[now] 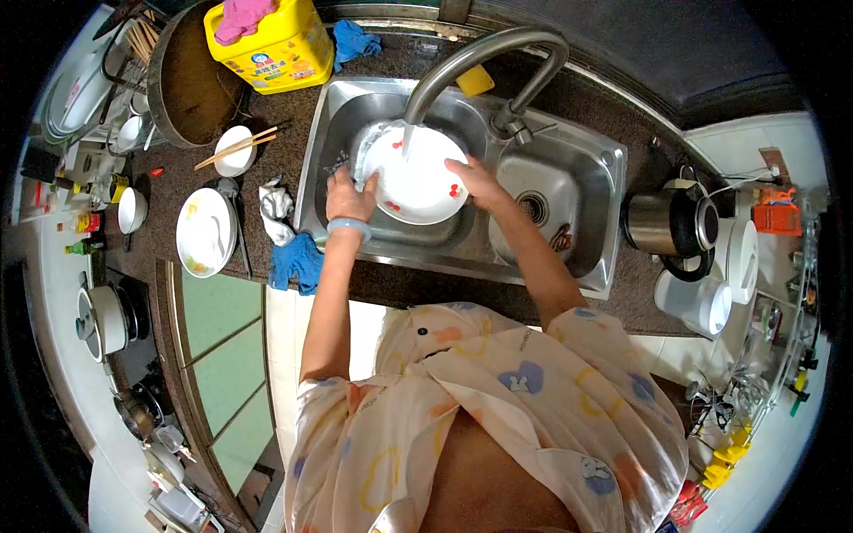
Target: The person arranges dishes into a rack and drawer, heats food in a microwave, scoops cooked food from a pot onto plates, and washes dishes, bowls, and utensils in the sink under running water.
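Observation:
A white plate with small red designs is tilted under the running faucet, over the left basin of the steel sink. My right hand grips its right rim, thumb over the edge. On the left side, my left hand, with a pale bracelet at the wrist, has its fingers spread and the thumb near the plate's lower left rim. Whether that hand touches the plate is hard to tell. Water falls from the spout onto the plate.
Left of the sink are a stained plate, a bowl with chopsticks, a wok, blue cloth and grey-white cloth. A yellow jug stands behind. A metal kettle and white container are at right.

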A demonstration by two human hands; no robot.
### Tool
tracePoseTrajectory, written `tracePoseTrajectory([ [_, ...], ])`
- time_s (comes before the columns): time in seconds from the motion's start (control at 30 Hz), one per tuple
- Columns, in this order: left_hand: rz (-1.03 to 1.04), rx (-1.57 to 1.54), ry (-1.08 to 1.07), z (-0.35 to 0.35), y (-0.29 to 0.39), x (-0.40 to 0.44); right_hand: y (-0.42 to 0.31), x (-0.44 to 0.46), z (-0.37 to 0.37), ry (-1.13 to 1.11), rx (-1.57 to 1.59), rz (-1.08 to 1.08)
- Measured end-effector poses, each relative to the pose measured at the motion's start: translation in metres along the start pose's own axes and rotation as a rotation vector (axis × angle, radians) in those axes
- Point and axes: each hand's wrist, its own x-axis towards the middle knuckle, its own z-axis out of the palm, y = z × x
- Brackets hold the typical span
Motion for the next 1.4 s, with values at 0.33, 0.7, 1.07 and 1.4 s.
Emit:
tracePoseTrajectory([
  [0.33, -0.464, -0.807, -0.541, -0.012, -0.029, -0.029, 0.015, 0.026, 0.041, -0.084, 0.046, -0.065],
  [0.7, 0.063, -0.050, 0.037, -0.033, -0.016, -0.015, 0.040, 0.021, 0.022, 0.136, -0.646, -0.200],
  [1.07, 0.229, 0.080, 0.137, -0.063, -0.016, -0.026, 0.009, 0.001, -0.106, 0.805, -0.748, -0.477],
  [1.4, 0.216, 0.036, 0.168, -0.077, -0.010, -0.053, -0.037, 0.039, -0.170, 0.630, -1.317, -0.473],
])
